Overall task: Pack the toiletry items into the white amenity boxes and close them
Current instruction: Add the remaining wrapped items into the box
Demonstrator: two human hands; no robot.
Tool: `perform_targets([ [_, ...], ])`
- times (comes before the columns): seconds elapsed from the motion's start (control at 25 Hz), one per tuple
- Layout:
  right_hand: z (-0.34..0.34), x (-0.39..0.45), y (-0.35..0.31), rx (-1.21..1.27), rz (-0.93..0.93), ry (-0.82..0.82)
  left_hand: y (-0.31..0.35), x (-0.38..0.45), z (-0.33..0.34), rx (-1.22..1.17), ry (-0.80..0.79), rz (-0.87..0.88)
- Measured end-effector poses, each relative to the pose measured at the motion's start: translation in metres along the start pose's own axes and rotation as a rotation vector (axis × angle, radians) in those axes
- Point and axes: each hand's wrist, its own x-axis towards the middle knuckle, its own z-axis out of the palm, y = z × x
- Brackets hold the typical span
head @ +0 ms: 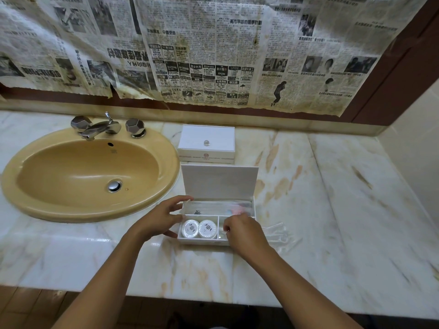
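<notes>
The open white amenity box (217, 241) sits on the marble surface (332, 210) just right of the tan sink (90, 174), its lid (219, 182) upright, with two round wrapped soaps (199, 229) in the front left compartment and a clear-wrapped item (218, 207) along the back one. The left hand (161, 220) curls its grip round the box's left end, while the right hand (244, 233) reaches into the front right compartment, its grip narrow, what it holds hidden. A second, closed box (206, 143) stands just behind, and clear wrappers (280, 232) lie beside the right hand.
</notes>
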Motion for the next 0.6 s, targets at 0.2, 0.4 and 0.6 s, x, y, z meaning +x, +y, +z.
perform_targets([
  [0.2,0.0015,0.0073,0.0022,-0.027,0.06,-0.057,0.0008,-0.0003,-0.0004,-0.013,-0.007,-0.005],
  [0.4,0.0042,0.0066,0.0046,0.027,0.049,-0.035,0.0023,-0.0016,-0.0005,-0.018,-0.021,0.001],
  [0.6,0.006,0.0041,0.0083,0.089,0.035,-0.064,-0.0042,0.0047,-0.0038,-0.008,-0.017,-0.009],
])
